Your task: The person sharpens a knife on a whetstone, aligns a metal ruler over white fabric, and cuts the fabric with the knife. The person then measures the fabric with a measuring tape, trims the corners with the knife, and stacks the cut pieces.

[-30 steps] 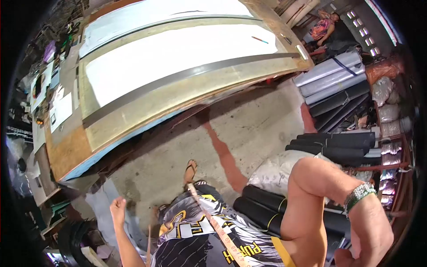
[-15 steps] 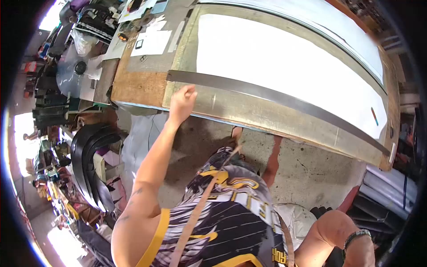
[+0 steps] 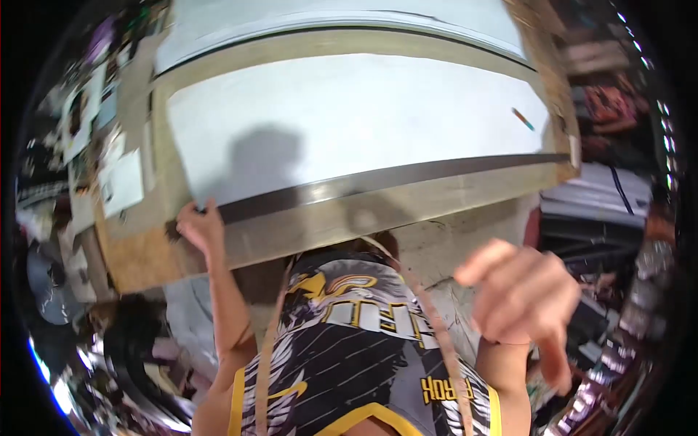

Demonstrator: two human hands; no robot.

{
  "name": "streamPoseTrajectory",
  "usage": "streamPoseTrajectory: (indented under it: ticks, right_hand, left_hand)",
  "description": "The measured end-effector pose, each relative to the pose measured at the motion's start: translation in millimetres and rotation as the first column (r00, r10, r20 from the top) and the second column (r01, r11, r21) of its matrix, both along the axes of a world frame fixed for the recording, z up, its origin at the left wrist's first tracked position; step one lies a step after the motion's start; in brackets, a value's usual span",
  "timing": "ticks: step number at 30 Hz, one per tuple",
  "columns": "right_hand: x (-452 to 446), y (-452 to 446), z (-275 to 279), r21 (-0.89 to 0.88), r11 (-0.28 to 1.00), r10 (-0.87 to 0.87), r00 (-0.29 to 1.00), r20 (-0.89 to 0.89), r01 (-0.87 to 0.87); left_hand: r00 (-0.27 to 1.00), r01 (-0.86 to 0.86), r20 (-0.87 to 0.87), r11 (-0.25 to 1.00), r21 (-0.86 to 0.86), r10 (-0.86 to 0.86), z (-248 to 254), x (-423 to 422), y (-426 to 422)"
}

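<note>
A long dark metal straightedge (image 3: 407, 176) lies along the near edge of a large white sheet (image 3: 363, 116) on the table. My left hand (image 3: 202, 229) is at the straightedge's left end, with thumb and fingers gripping around it. My right hand (image 3: 520, 294) is raised in front of the table's right side, blurred, holding nothing, with its fingers apart. A two-coloured pen or pencil (image 3: 523, 119), brown and teal, rests on the right end of the white sheet. A tape measure (image 3: 429, 312) hangs around my neck over my jersey.
The worktable (image 3: 134, 258) has a worn wooden edge. A second pale sheet (image 3: 342, 18) lies beyond a dark strip at the back. Papers (image 3: 122, 182) lie at the left. Wrapped rolls (image 3: 596, 192) are stacked right of the table.
My left hand has moved onto the left end of the straightedge. My right hand has come up from low at the right into view, and my view has turned to the right.
</note>
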State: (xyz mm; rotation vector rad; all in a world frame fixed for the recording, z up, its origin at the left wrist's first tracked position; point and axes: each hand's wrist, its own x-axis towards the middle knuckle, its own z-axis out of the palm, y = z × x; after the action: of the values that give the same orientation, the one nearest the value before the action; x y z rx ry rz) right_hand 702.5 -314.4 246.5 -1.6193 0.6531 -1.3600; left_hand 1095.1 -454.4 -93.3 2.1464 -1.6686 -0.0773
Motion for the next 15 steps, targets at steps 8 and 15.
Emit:
streamPoseTrajectory:
  ticks: [8,15]
  right_hand:
    - [-154,62,-137,0.453,0.512,-0.438,0.676,-0.593,0.730]
    - [-407,73,-285,-0.047,0.325,-0.602,0.168,-0.781,0.944]
  left_hand:
    - [0.043,-0.223,-0.970,0.949,0.224,0.239,-26,0,6]
    - [-0.080,-0.115,-0.968,0.962,0.247,0.239,-30,-140,45]
